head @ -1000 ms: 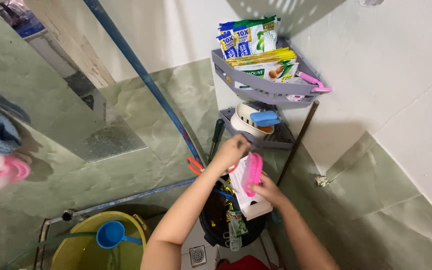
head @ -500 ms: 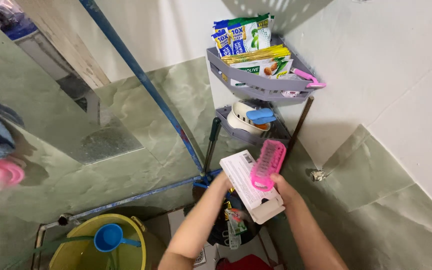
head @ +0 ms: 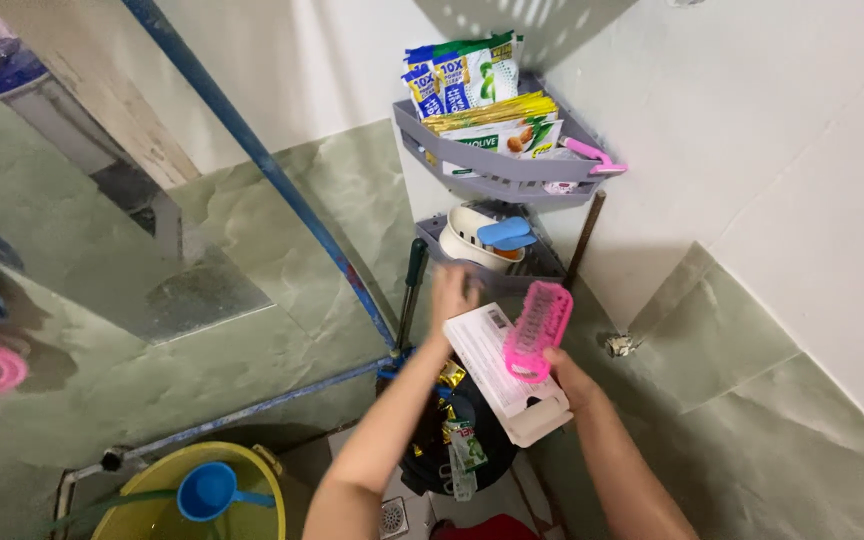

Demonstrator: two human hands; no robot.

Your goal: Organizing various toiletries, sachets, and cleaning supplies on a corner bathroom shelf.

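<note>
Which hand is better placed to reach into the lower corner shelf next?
Probably the left. The left hand is raised and empty just below the lower grey shelf, while the right hand is occupied gripping the pink brush and white box.

Two bare forearms, no sleeves

Both arms are uncovered from the elbow down to the left hand [head: 452, 290] and right hand [head: 564, 375]. No watch, ring, bracelet or glove shows; the left hand's fingers are blurred, so their detail cannot be told.
</note>
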